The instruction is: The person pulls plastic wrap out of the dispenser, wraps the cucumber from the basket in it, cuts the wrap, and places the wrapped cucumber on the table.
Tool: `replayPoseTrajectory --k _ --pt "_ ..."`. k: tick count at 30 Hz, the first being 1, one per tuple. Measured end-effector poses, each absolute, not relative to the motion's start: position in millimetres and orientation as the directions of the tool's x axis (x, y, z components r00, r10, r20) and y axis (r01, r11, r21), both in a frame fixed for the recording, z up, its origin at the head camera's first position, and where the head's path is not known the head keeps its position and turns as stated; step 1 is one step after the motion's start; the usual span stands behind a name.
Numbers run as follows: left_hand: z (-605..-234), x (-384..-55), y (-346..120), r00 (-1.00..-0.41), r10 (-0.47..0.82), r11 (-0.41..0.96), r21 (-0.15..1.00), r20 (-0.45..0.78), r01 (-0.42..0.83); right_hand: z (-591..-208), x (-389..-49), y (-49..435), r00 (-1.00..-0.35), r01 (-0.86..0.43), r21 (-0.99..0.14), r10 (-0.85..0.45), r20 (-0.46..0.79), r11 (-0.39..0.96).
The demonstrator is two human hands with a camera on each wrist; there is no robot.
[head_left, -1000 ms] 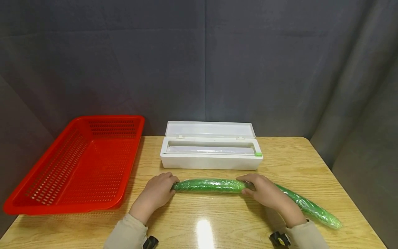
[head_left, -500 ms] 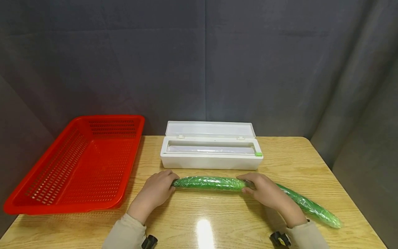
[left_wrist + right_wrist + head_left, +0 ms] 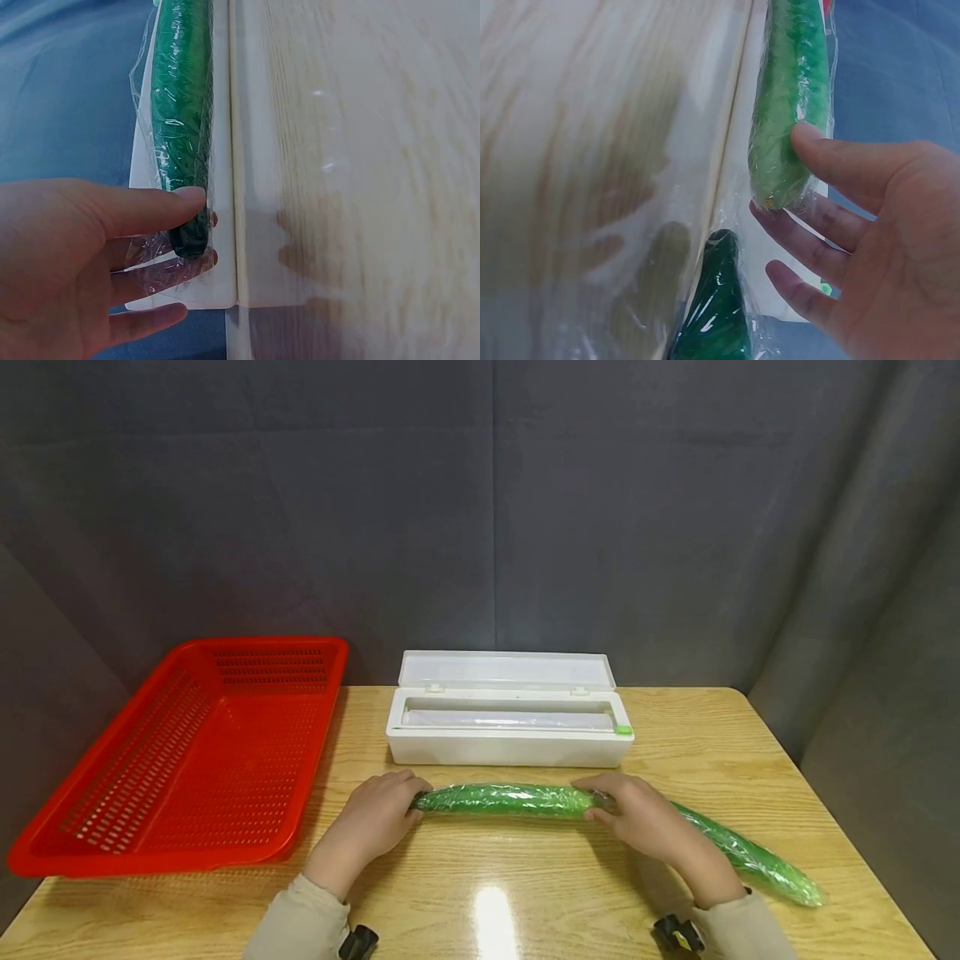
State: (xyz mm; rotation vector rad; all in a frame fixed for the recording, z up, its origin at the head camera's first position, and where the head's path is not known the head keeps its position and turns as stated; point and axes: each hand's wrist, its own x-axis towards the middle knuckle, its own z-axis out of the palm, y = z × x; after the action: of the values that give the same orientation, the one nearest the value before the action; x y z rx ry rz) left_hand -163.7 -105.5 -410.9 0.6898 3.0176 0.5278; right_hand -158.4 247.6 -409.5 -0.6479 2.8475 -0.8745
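A long green cucumber (image 3: 502, 800) wrapped in clear cling film stretches crosswise in the middle of the head view. At its dark left end my left hand (image 3: 378, 814) pinches it; in the left wrist view the thumb (image 3: 189, 196) lies over the film, with fingers behind. The paler right end is held between thumb and fingers of my right hand (image 3: 637, 818). Loose film shows around both tips in the wrist views. Another film-wrapped cucumber (image 3: 757, 858) lies slantwise on the table beyond my right wrist, its upper end partly hidden by that hand.
Behind the held cucumber stands a white cling film dispenser (image 3: 510, 750), lid (image 3: 506, 670) raised, with a roll (image 3: 506, 720) inside. A red slotted basket (image 3: 318, 760) occupies the left side of the wooden table (image 3: 420, 893). Grey curtains (image 3: 480, 527) surround the back and sides.
Both hands keep their hold on the cucumber, which has shifted slightly upward in the head view, mostly during the first half second. The other cucumber, dispenser and basket stay put.
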Motion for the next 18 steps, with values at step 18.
replayPoseTrajectory --k 18 --pt "-408 -162 -97 -0.882 0.468 0.801 0.398 0.049 0.447 -391 -148 258 -0.912 -0.342 -0.537 -0.41 -0.009 0.772"
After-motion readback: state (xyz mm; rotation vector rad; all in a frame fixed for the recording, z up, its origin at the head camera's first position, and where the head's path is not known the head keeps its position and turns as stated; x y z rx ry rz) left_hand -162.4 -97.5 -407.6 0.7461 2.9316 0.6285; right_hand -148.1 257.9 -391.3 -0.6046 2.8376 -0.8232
